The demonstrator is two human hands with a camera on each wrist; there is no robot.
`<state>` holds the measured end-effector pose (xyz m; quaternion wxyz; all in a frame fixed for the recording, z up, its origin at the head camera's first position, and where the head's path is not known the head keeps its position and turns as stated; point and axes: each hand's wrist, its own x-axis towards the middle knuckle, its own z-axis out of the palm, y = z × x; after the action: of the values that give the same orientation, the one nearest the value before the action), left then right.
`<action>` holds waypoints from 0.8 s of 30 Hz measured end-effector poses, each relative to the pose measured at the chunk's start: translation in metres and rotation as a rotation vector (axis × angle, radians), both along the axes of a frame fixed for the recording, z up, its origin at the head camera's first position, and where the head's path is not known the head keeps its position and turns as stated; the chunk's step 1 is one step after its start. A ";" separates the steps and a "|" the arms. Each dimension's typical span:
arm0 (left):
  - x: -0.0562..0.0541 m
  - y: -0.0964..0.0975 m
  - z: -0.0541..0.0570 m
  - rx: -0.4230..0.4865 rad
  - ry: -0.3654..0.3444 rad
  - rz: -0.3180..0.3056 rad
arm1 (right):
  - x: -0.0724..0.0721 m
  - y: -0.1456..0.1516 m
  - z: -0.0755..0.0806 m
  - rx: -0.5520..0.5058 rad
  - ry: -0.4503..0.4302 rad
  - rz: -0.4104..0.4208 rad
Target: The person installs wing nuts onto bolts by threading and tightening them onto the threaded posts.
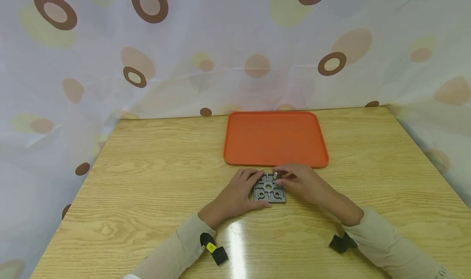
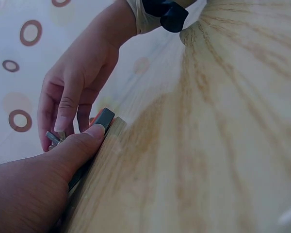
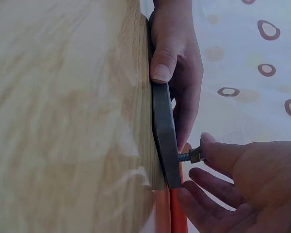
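A square grey metal plate (image 1: pixel 269 194) with raised ribs and several round holes lies flat on the wooden table. My left hand (image 1: pixel 237 193) grips it from the left, thumb along the near edge and fingers at the far edge. At the plate's far right corner, my right hand (image 1: pixel 303 183) pinches a small metal bolt (image 3: pixel 185 157) between thumb and fingers. Its threaded end points at the plate's face, and a brass-coloured nut (image 3: pixel 196 155) sits around the shank near the fingertips. The other right-hand fingers hang loosely curled beside the plate's edge (image 3: pixel 165 126).
Just beyond the plate stands an orange tray (image 1: pixel 276 138), its near rim close to the right hand. A spotted white curtain (image 1: pixel 235 54) surrounds the table's (image 1: pixel 158 164) back and sides. Black devices are strapped to the left wrist (image 1: pixel 219 254) and right wrist.
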<state>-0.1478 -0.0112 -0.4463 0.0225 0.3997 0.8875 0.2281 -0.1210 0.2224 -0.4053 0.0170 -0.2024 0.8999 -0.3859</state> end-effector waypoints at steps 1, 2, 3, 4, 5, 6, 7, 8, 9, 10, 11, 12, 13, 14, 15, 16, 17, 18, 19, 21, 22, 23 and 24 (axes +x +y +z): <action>0.000 0.000 0.000 0.001 0.001 0.000 | 0.000 0.000 0.000 0.000 0.003 0.005; 0.000 0.000 0.000 0.002 0.002 0.000 | 0.000 0.000 0.000 0.002 0.003 0.004; 0.000 0.000 0.000 0.003 0.002 -0.001 | 0.000 0.000 0.000 0.005 -0.001 -0.001; 0.000 0.000 0.000 0.005 0.001 -0.002 | 0.001 -0.001 0.000 0.010 -0.009 -0.010; 0.000 0.000 0.000 0.006 -0.001 -0.003 | 0.001 -0.001 0.001 0.015 -0.015 -0.019; 0.000 0.000 0.000 0.007 -0.002 -0.005 | 0.001 -0.001 0.001 0.020 -0.022 -0.028; 0.000 -0.001 0.000 0.009 -0.005 -0.006 | 0.001 -0.001 0.002 0.025 -0.028 -0.039; 0.000 -0.001 -0.001 0.010 -0.008 -0.006 | 0.002 -0.001 0.002 0.031 -0.033 -0.052; 0.000 -0.001 -0.001 0.010 -0.010 -0.007 | 0.002 -0.001 0.003 0.034 -0.034 -0.061; 0.000 -0.001 0.000 0.010 -0.012 -0.008 | 0.002 -0.001 0.003 0.035 -0.032 -0.069; 0.000 -0.001 0.000 0.009 -0.013 -0.009 | 0.001 -0.001 0.003 0.036 -0.026 -0.080; 0.000 -0.001 0.000 0.009 -0.015 -0.010 | 0.001 -0.001 0.003 0.038 -0.018 -0.088; 0.000 -0.001 0.000 0.008 -0.017 -0.010 | 0.001 -0.001 0.003 0.037 -0.011 -0.091; 0.001 -0.001 0.001 0.007 -0.018 -0.010 | 0.001 -0.001 0.003 0.037 -0.002 -0.094; 0.001 -0.001 0.001 0.006 -0.020 -0.011 | 0.001 0.000 0.003 0.039 0.008 -0.094; 0.001 -0.001 0.001 0.005 -0.021 -0.011 | 0.001 0.000 0.003 0.038 0.015 -0.095; 0.001 -0.001 0.001 0.004 -0.023 -0.010 | 0.001 0.000 0.003 0.042 0.020 -0.098; 0.001 -0.001 0.001 0.003 -0.024 -0.010 | 0.001 0.000 0.003 0.044 0.025 -0.097; 0.001 -0.001 0.001 0.003 -0.025 -0.009 | 0.001 0.000 0.004 0.047 0.028 -0.100; 0.000 -0.001 0.001 0.004 -0.026 -0.009 | 0.001 0.000 0.005 0.056 0.034 -0.107; 0.000 -0.001 0.000 0.004 -0.026 -0.008 | 0.001 0.000 0.005 0.060 0.035 -0.111; 0.000 -0.001 0.000 0.006 -0.026 -0.007 | 0.001 -0.001 0.005 0.064 0.035 -0.116; 0.000 -0.001 -0.001 0.006 -0.024 -0.007 | 0.002 -0.001 0.005 0.069 0.037 -0.119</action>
<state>-0.1477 -0.0119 -0.4469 0.0328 0.4000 0.8851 0.2355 -0.1194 0.2218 -0.3998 -0.0153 -0.1551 0.9232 -0.3512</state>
